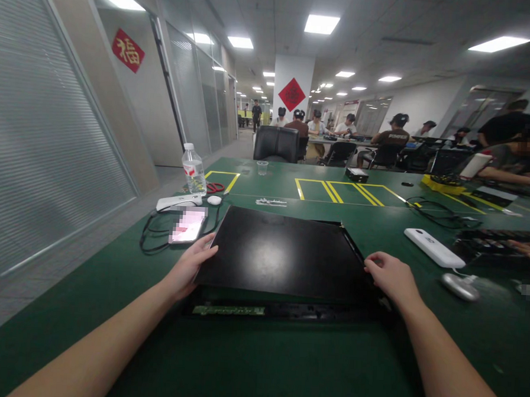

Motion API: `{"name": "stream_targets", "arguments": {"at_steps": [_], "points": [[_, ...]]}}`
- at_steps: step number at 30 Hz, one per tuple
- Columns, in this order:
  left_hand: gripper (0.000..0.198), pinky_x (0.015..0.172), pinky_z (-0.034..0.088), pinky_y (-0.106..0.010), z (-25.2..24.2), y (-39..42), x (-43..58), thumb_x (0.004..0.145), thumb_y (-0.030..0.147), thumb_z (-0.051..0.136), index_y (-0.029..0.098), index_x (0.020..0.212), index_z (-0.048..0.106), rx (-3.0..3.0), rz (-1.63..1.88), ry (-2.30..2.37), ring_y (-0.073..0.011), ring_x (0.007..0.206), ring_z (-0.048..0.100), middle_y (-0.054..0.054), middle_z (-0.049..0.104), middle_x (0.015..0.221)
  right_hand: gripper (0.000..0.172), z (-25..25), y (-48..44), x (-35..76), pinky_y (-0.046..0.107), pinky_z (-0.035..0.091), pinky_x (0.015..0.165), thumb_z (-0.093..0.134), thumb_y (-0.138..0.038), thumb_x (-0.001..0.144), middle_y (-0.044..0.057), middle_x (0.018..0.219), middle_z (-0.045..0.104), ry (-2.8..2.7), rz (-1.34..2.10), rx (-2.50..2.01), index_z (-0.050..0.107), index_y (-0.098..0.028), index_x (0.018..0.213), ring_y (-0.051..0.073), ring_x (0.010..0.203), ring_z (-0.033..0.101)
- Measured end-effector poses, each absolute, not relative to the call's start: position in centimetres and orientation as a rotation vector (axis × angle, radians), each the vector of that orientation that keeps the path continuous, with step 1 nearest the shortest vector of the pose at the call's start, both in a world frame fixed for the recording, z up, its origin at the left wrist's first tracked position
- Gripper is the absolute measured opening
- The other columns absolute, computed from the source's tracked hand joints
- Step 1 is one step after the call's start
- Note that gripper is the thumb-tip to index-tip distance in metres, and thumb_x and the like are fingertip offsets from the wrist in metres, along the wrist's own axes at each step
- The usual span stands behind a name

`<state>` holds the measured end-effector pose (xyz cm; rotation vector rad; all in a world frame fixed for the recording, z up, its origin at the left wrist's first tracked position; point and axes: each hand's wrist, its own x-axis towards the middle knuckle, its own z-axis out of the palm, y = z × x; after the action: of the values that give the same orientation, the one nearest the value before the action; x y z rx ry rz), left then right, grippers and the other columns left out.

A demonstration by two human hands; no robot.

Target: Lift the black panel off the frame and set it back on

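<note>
Mid-frame, a panel (271, 255) sits askew over a casing (321, 313) on the counter (260, 367). The left hand (191, 264) grips its left edge, thumb on top, seemingly for support; the right hand (391, 279) curls at its right edge, grip unclear.

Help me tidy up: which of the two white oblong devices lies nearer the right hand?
The white oblong device to the right of the right hand; the other lies by the clear plastic bottle.
</note>
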<state>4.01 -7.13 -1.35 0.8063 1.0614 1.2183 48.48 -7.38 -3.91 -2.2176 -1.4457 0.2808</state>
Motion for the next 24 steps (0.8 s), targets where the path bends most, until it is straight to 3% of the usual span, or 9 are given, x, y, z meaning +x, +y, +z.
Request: {"name": "stream_targets", "arguments": {"at_steps": [10, 17, 24], "points": [[0.061, 0.072, 0.058, -0.029, -0.8, -7.0, 4.0, 0.071, 0.022, 0.075, 0.019, 0.130, 0.060, 0.897, 1.250, 1.146, -0.0261, 0.096, 0.073, -0.010, 0.076, 0.111, 0.025, -3.9, -7.4, 48.4, 0.030, 0.044, 0.061, 0.051, -0.038, 0.077, 0.003, 0.074, 0.072, -1.451, 0.274, -2.200, 0.071, -0.024, 0.083, 0.017, 0.058, 0.062], [0.056, 0.096, 0.050, -0.043, -1.2, -6.5, 2.5, 0.059, 0.038, 0.084, 0.019, 0.110, 0.072, 1.190, 1.194, 1.350, -0.0355, 0.115, 0.064, -0.013, 0.071, 0.122, 0.025, -3.9, -7.3, 48.3, 0.030, 0.045, 0.063, 0.051, -0.037, 0.077, 0.003, 0.076, 0.072, -1.446, 0.289, -2.209, 0.071, -0.023, 0.083, 0.018, 0.060, 0.063], [0.035, 0.106, 0.041, -0.045, -1.9, -5.9, 2.0, 0.053, 0.035, 0.083, 0.019, 0.083, 0.076, 1.434, 1.147, 1.520, -0.0380, 0.123, 0.055, -0.014, 0.071, 0.115, 0.026, -3.8, -7.4, 48.3, 0.031, 0.045, 0.065, 0.051, -0.039, 0.076, 0.002, 0.076, 0.073, -1.438, 0.310, -2.187, 0.070, -0.023, 0.083, 0.018, 0.062, 0.064]]}}
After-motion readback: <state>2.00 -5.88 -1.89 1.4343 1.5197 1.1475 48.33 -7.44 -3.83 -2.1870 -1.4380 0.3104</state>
